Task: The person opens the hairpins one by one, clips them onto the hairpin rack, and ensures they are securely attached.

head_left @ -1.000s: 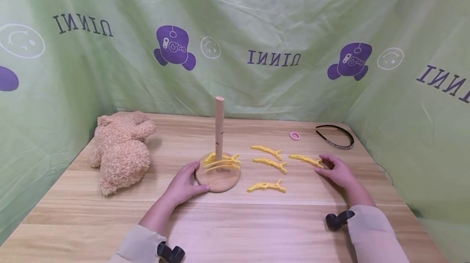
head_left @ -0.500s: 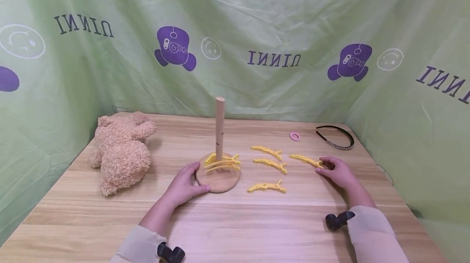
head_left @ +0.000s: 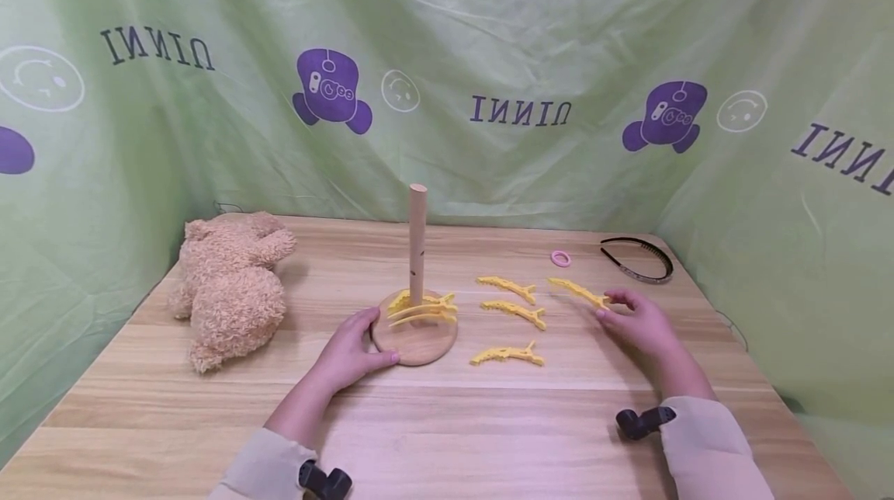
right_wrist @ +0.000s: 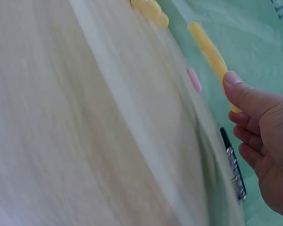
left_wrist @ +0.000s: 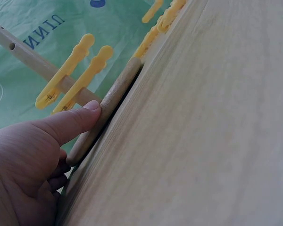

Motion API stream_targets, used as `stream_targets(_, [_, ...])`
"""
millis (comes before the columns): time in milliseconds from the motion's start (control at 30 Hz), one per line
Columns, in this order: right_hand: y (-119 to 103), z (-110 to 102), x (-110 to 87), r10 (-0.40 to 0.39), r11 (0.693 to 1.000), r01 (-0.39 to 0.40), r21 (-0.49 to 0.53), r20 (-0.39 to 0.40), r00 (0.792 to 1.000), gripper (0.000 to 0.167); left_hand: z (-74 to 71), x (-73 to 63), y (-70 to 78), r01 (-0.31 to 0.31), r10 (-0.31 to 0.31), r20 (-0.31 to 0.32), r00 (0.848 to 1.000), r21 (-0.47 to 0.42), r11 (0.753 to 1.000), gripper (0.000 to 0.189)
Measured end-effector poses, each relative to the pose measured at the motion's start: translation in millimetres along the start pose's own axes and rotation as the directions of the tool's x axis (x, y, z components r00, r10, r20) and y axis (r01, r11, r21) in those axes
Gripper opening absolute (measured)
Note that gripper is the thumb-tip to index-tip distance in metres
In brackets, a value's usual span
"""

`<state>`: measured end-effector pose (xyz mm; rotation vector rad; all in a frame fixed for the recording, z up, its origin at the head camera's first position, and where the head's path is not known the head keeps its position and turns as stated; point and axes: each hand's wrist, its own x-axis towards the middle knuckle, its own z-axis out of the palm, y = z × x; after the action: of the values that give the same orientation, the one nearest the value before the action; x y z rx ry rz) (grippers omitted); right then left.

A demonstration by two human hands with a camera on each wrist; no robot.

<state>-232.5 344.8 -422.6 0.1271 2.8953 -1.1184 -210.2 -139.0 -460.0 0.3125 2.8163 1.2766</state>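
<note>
My left hand (head_left: 352, 352) grips the round base (head_left: 419, 348) of a wooden stand, its thumb on top in the left wrist view (left_wrist: 66, 125) and its other fingers partly hidden at the rim. Yellow hair clips (head_left: 422, 312) are clipped on the upright wooden post (head_left: 417, 244), low down near the base. Between thumb and fingers, my right hand (head_left: 639, 325) pinches one end of another yellow hair clip (head_left: 576, 290). The right wrist view shows that clip (right_wrist: 207, 49) raised off the table. Three more clips (head_left: 513, 315) lie between the stand and my right hand.
A fluffy tan plush toy (head_left: 237, 290) lies at the table's left. Toward the back right are a small pink ring (head_left: 561, 258) and a black headband (head_left: 646, 263) with a glittery part. A green printed cloth (head_left: 517, 34) hangs around the table.
The clip in my right hand has come up off the table, its far end tipping upward. My right hand has shifted slightly up and left. The left hand and stand keep their places.
</note>
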Motion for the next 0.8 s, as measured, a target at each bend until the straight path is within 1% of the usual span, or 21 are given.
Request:
stream_targets(67, [-7.6, 1.5, -1.4, -0.012, 1.0, 0.012, 0.004, 0.004, 1.0, 0.067, 0.0, 0.0, -0.4, 0.002, -0.002, 0.001, 1.0, 0.002, 1.0, 0.093])
stream_targets(167, [-18.3, 6.0, -2.0, -0.066, 0.998, 0.066, 0.005, -0.001, 0.998, 0.06, 0.2, 0.1, -1.0, -0.002, 0.002, 0.001, 1.0, 0.006, 1.0, 0.093])
stream_targets(233, [-24.8, 10.1, -1.8, -0.105, 0.994, 0.105, 0.026, -0.008, 0.994, 0.057, 0.3, 0.3, -1.0, -0.005, 0.005, 0.0, 1.0, 0.008, 1.0, 0.092])
stream_targets(300, [-32.7, 14.2, -2.1, -0.126, 0.991, 0.127, 0.037, -0.013, 0.992, 0.056, 0.3, 0.5, -1.1, -0.009, 0.009, 0.0, 1.0, 0.008, 1.0, 0.092])
stream_targets(400, [-45.8, 19.9, -2.8, -0.15, 0.988, 0.15, 0.03, -0.017, 0.989, 0.054, 0.3, 0.7, -1.3, -0.012, 0.012, 0.0, 1.0, 0.004, 1.0, 0.092])
stream_targets(633, [-75.5, 32.3, -4.7, -0.194, 0.981, 0.194, -0.011, 0.011, 0.981, 0.049, 0.6, 0.5, -1.6, -0.018, 0.018, -0.002, 1.0, 0.005, 1.0, 0.091])
stream_targets(733, [-88.3, 38.6, -5.3, -0.211, 0.977, 0.211, -0.019, 0.004, 0.978, 0.044, 0.4, 0.4, -1.7, -0.014, 0.014, -0.001, 1.0, 0.003, 1.0, 0.092])
stream_targets(800, [-97.0, 43.3, -5.4, -0.236, 0.971, 0.236, -0.026, -0.01, 0.972, 0.04, 0.2, 0.4, -1.5, -0.009, 0.009, -0.002, 1.0, 0.001, 1.0, 0.092])
